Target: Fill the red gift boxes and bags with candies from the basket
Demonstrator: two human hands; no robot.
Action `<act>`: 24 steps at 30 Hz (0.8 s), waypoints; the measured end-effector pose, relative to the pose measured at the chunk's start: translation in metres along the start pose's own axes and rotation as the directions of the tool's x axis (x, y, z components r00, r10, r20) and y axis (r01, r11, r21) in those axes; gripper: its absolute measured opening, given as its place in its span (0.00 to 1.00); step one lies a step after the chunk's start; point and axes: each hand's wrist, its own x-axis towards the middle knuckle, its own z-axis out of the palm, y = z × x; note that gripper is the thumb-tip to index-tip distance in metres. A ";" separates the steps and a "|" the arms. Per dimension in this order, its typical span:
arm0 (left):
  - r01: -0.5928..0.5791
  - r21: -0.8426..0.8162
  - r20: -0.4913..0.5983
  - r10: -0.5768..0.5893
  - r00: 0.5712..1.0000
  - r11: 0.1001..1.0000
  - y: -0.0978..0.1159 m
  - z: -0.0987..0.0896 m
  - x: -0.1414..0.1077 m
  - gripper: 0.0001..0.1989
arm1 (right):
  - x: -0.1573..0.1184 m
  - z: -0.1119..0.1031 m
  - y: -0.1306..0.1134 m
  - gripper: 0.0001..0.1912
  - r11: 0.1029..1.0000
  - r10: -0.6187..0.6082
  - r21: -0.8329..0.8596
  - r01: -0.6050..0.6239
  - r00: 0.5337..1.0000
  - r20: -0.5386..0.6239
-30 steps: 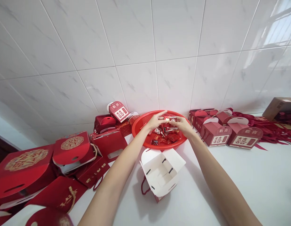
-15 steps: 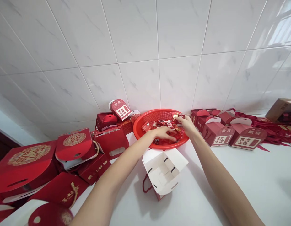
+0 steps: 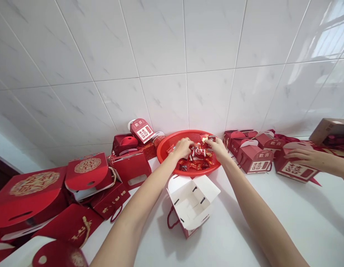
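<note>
A red plastic basket [image 3: 162,157] by the wall holds red-wrapped sweets [image 3: 198,165]. My left hand [image 3: 184,147] reaches into its left half, fingers bent down among the wrappers; whether they grip one is hidden. At the basket's right side, my right hand [image 3: 218,147] pinches small red-and-gold packets [image 3: 207,138]. In front of the basket stands an open box [image 3: 190,205], white inside, with its flaps spread and a dark red cord handle on its left. No contents show in it.
Large red gift boxes [image 3: 88,170] fill the left side. Small closed boxes [image 3: 255,157] stand at the right, where another person's hand [image 3: 311,157] touches one. Behind are dark red ribbons and a brown carton [image 3: 329,129].
My left hand has moved left and up within the basket. My right hand stays at the basket's right with the packets. Another person's hand has come in from the right onto a small box.
</note>
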 end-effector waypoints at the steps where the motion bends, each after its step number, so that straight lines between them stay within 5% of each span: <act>1: -0.148 -0.103 0.064 0.155 0.986 0.984 0.004 0.004 0.000 0.21 | 0.000 0.000 0.001 0.05 1.000 -0.011 -0.006 0.011 1.000 -0.002; 3: -0.368 -0.254 0.219 0.424 0.879 0.894 0.013 0.013 -0.001 0.19 | 0.002 0.000 0.003 0.05 0.999 -0.032 -0.015 0.032 0.999 -0.009; 5: -0.425 -0.215 0.331 0.475 0.815 0.879 0.019 0.020 -0.001 0.21 | 0.003 0.000 0.005 0.06 0.998 -0.052 -0.022 0.052 0.999 -0.015; 9: -0.255 -0.046 0.325 0.256 0.910 0.966 0.011 0.022 0.003 0.25 | 0.004 0.000 0.007 0.05 0.996 -0.071 -0.046 0.071 0.997 -0.004; 13: -0.042 -0.130 0.219 0.070 0.973 0.991 -0.012 0.018 0.008 0.17 | 0.005 0.001 0.008 0.05 0.996 -0.057 -0.064 0.057 0.998 0.007; 18: -0.005 -0.222 0.149 0.039 0.988 0.975 -0.029 0.021 0.016 0.17 | 0.005 0.000 0.008 0.06 0.996 -0.068 -0.065 0.068 0.998 -0.006; 24: -0.023 -0.387 0.115 0.072 0.991 0.922 -0.022 0.020 0.018 0.20 | 0.004 0.001 0.006 0.05 0.997 -0.057 -0.049 0.056 0.998 -0.004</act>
